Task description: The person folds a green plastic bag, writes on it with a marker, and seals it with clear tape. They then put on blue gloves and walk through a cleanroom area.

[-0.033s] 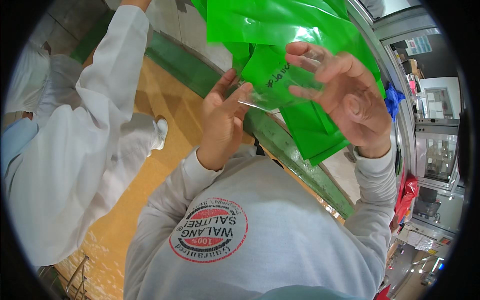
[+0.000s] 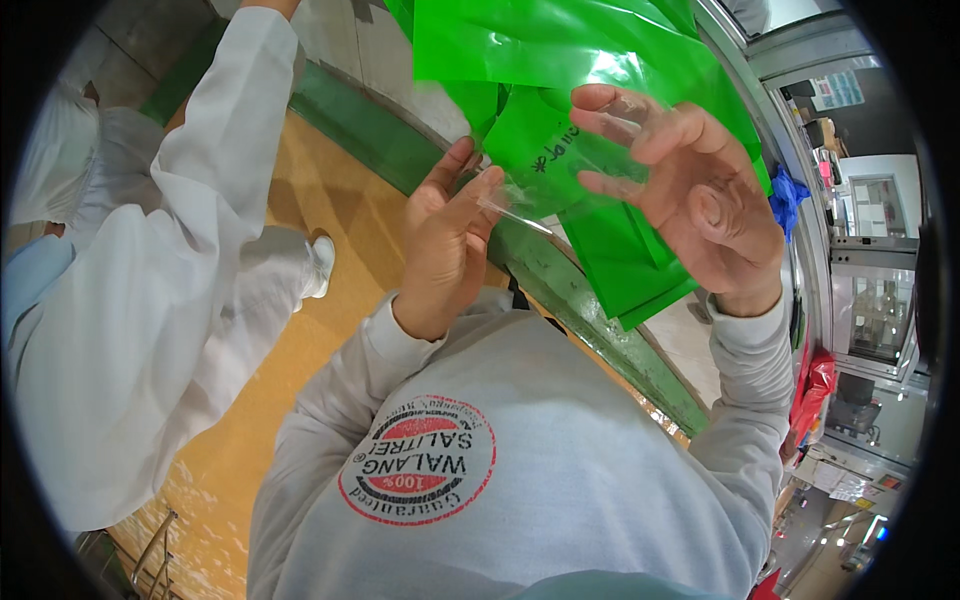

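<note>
A clear plastic bag (image 2: 535, 200), thin and see-through, stretches between my hands. My left hand (image 2: 445, 240) is closed in a pinch on its left edge, thumb against fingers. On the other side my right hand (image 2: 705, 190) has its fingers curved and spread apart. The film reaches its fingertips; whether they are inside the bag or only touching it, I cannot tell. Behind and below the bag lie large green plastic sheets or bags (image 2: 560, 45), with dark handwriting on one piece.
To the left stands a person in white clothing (image 2: 130, 330), one arm (image 2: 225, 130) reaching forward. A green ledge (image 2: 585, 300) runs diagonally in front of me above a yellow floor (image 2: 310, 350). Blue plastic (image 2: 788, 200) and red plastic (image 2: 815, 395) hang by the metal-framed windows at right.
The clear film has shifted and folded slightly near my left fingers. Both hands stay nearly in place.
</note>
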Available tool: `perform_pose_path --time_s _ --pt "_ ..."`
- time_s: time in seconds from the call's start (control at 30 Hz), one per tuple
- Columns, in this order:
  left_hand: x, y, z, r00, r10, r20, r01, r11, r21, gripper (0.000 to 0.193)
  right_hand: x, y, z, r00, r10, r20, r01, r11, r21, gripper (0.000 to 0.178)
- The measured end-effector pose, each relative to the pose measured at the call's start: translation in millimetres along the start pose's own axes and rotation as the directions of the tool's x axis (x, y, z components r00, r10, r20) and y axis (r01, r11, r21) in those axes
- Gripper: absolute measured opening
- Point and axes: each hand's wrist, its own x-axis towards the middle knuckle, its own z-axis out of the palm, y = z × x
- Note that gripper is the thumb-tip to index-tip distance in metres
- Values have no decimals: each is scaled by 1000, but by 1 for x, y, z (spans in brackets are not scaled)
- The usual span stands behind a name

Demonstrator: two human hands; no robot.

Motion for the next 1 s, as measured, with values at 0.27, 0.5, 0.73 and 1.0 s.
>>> perform_pose_path --time_s 0.27,0.5,0.73,1.0 --pt "4 3 0 998 -32 60 35 998 -47 48 -2 16 4 997 -33 -67 38 996 79 47" --pt "7 2 -1 997 -5 80 4 1000 4 40 2 24 5 995 -20 -99 29 995 100 47" --pt "11 -4 -8 989 -31 142 56 982 -180 50 3 32 0 984 -127 -124 135 989 58 39" --pt "10 -4 6 983 3 182 6 999 -54 52 2 30 -2 982 -118 -148 123 992 30 36"
